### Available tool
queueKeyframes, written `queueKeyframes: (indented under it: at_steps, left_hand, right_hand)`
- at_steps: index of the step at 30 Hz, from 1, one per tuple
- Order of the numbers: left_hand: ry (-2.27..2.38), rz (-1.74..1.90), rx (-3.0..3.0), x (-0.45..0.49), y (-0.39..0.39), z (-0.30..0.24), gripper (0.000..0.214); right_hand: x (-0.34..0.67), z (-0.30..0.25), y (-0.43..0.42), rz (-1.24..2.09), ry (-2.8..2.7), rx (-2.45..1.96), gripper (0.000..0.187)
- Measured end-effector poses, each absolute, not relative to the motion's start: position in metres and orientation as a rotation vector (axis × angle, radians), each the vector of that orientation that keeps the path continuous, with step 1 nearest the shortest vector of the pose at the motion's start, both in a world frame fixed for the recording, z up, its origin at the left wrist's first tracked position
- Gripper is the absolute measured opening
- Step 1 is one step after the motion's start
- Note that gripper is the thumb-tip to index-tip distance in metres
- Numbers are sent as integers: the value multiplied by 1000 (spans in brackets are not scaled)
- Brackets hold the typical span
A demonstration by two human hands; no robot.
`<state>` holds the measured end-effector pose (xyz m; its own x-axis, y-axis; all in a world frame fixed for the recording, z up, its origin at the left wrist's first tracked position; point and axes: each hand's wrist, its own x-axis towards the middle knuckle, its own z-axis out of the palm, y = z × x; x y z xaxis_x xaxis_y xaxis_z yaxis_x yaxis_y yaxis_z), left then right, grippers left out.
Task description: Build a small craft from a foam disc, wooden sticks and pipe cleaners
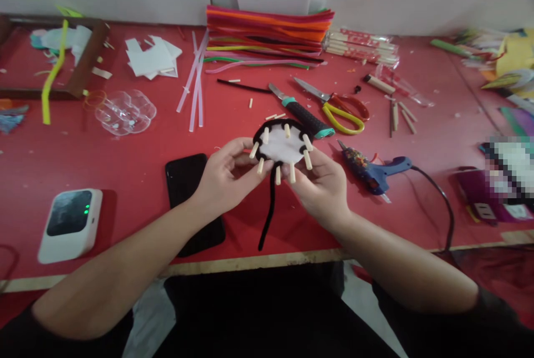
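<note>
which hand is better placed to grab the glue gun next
Probably the right hand: the blue glue gun lies on its side. The left hand is farther off and could hold the peg-ringed white disc alone.

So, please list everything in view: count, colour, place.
Round piece: one, white with black rim, centre
Pegs: eight, pale, around its rim
Dangling strip: one, black, below it
Phone: one, black, left of centre
Screened device: one, white, front left
Glue gun: one, blue, right
Hand tool: one, black and teal, behind piece
Scissors: one, red and yellow, beside it
Strip stack: many, multicoloured, back centre
Translucent sticks: several, pinkish, left of stack
Paper: several, white, back left
Container: one, clear, left
Frame: one, brown, far left
Bent strip: one, yellow, across frame
Wrapped sticks: several, pale, back right
Scraps: many, mixed, far right
Table: one, red, beneath
Left grip, right grip: two, bare, holding piece
</note>
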<state>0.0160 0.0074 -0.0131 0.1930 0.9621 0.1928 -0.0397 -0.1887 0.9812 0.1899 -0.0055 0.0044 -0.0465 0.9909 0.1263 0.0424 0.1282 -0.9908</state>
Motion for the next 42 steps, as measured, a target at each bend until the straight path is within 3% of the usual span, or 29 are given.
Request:
queueKeyframes:
  at_steps: [11,17,27,35,42]
  left_hand:
    - [729,1002,848,12,14,-15,14]
    - [752,1104,913,15,14,-20,10]
    - [891,1154,1063,19,14,-18,26]
    - [914,1174,1199,18,12,-17,11]
    - [1027,1226,1180,13,15,-25,17]
  right_hand:
    - [190,-8,1,1102,-1379,-1057,13]
    - [187,-14,-3,983,-1422,-1116,10]
    - [187,-13,-2,739,-1522,-1147,13]
    - [185,-7,-1,1018,-1385,-1152,12]
    - [183,-10,1,1650,-896,-1019,27]
